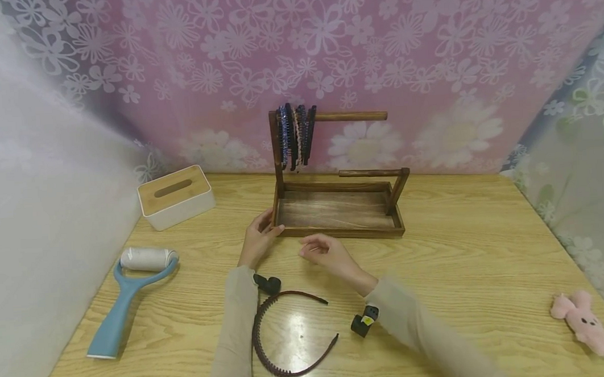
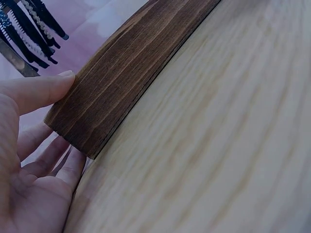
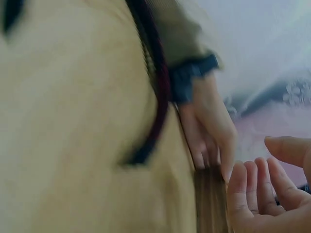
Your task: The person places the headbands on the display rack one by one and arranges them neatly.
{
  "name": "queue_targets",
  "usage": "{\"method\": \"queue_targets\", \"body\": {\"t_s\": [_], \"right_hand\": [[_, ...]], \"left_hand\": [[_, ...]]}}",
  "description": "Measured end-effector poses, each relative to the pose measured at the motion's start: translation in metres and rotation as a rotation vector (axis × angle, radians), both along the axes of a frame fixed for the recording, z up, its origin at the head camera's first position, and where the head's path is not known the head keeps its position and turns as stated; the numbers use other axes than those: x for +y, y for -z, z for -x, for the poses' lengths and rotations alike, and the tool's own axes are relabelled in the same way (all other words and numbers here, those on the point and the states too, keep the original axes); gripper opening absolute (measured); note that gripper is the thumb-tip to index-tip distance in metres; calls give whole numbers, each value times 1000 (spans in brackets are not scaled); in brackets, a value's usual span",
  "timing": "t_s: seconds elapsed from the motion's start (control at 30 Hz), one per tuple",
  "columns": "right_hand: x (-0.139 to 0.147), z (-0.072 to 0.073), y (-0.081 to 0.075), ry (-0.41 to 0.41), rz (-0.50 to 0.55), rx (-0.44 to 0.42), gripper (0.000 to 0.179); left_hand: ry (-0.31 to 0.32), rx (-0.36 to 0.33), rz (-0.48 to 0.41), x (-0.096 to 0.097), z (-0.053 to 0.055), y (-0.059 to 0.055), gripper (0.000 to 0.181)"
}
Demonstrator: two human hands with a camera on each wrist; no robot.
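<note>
My left hand (image 1: 258, 239) holds the front left corner of a dark wooden rack (image 1: 334, 209) with a tray base. In the left wrist view its thumb lies on the upper edge of the front board (image 2: 131, 68), and its fingers are at the board's end. Several hair hoops (image 1: 296, 134) hang from the rack's upper bar, close to the upright. My right hand (image 1: 331, 255) is in front of the tray, fingers loosely bent and holding nothing. On the table between my forearms lies a dark reddish-brown hair hoop (image 1: 257, 333), its tips pointing right.
A white tissue box (image 1: 180, 209) with a wooden lid stands left of the rack. Nearer on the left lies a blue-handled lint roller (image 1: 125, 297). A pink plush toy (image 1: 586, 324) lies at the far right. Floral curtain (image 1: 253, 43) hangs behind the table.
</note>
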State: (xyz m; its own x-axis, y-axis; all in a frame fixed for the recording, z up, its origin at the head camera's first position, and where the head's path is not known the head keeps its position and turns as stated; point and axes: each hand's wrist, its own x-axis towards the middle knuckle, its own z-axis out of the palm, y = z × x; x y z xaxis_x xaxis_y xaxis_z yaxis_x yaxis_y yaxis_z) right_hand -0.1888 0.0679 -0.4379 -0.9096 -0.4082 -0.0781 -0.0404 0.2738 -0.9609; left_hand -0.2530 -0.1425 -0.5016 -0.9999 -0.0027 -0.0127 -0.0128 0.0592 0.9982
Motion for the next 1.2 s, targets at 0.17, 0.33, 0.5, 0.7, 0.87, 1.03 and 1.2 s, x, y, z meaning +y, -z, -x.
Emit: {"method": "queue_targets", "body": {"t_s": [0.17, 0.33, 0.5, 0.7, 0.87, 1.03, 1.2], "right_hand": [[-2, -31, 9, -132, -32, 10, 36], [-7, -62, 18, -288, -31, -119, 31], [-11, -83, 19, -460, -58, -166, 24], [-16, -105, 13, -633, -177, -65, 21], [-20, -115, 8, -736, -354, 166, 25], [-23, -118, 6, -764, -475, 267, 27], [-20, -118, 4, -762, -513, 297, 27]], "left_hand": [[16, -18, -8, -2, 2, 1, 65], [28, -39, -21, -3, 3, -1, 66], [18, -9, -20, -2, 0, -4, 63], [29, -15, -41, -2, 0, -5, 63], [33, -8, -53, -3, 2, -1, 65], [14, 14, -30, -1, 1, 0, 62], [5, 25, -13, -1, 0, 1, 61]]}}
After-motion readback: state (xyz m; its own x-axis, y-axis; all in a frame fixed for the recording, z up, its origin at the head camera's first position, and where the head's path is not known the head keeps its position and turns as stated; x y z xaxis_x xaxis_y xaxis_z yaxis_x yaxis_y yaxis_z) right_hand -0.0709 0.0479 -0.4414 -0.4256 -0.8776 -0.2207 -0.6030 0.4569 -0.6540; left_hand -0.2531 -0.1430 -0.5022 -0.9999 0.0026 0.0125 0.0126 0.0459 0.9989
